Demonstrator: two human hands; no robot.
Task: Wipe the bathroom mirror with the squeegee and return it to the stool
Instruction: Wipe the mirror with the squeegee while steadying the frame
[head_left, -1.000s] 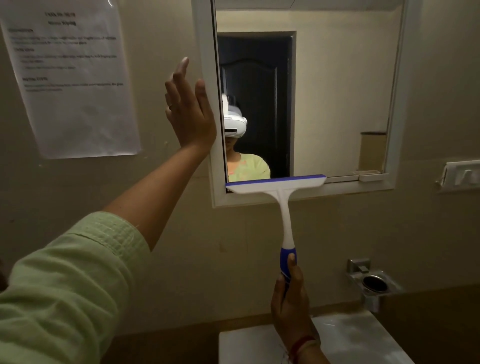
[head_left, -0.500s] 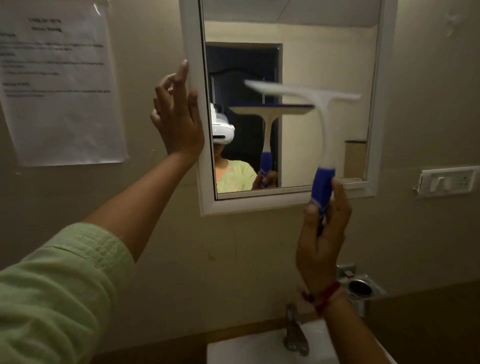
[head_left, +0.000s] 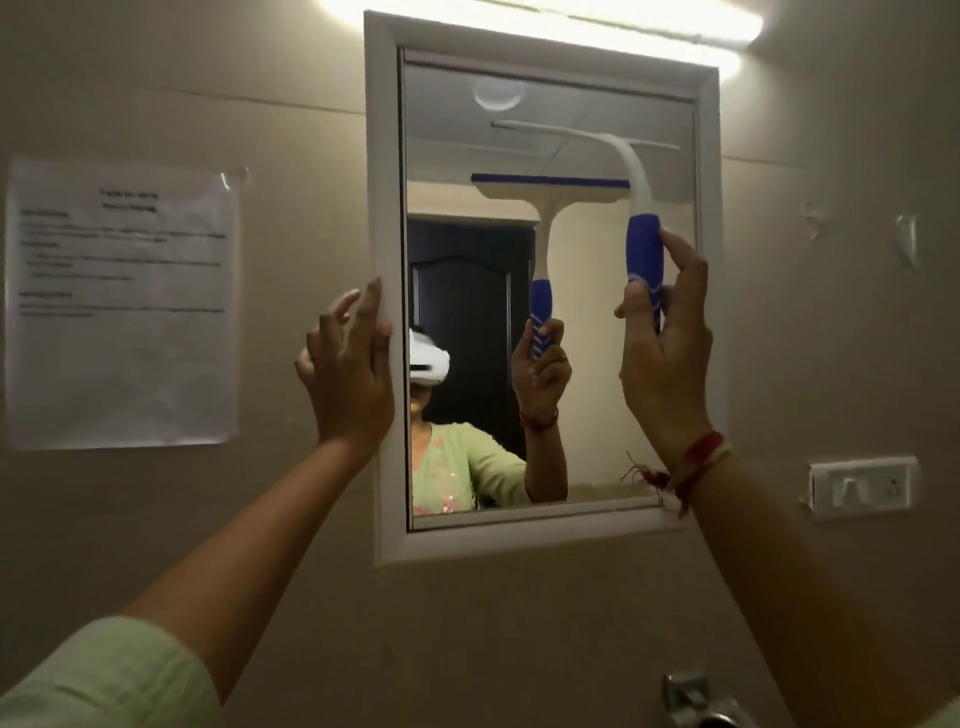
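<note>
The white-framed mirror (head_left: 706, 171) hangs on the beige wall straight ahead. A white squeegee (head_left: 636, 192) with a blue grip is held upright before the upper right of the glass, its blade level near the top. My right hand (head_left: 662, 358) grips the blue handle from below. My left hand (head_left: 350, 379) rests with spread fingers against the mirror's left frame edge. The glass reflects the squeegee, the hand and a dark door. No stool is in view.
A printed paper sheet (head_left: 122, 301) is taped to the wall left of the mirror. A white switch plate (head_left: 862, 486) sits on the wall at the right. A metal fixture (head_left: 691, 701) shows at the bottom edge. A light strip (head_left: 545, 21) glows above.
My right hand has raised the squeegee from the mirror's bottom edge to its upper part. My view has tilted upward. My left hand stays at the left frame.
</note>
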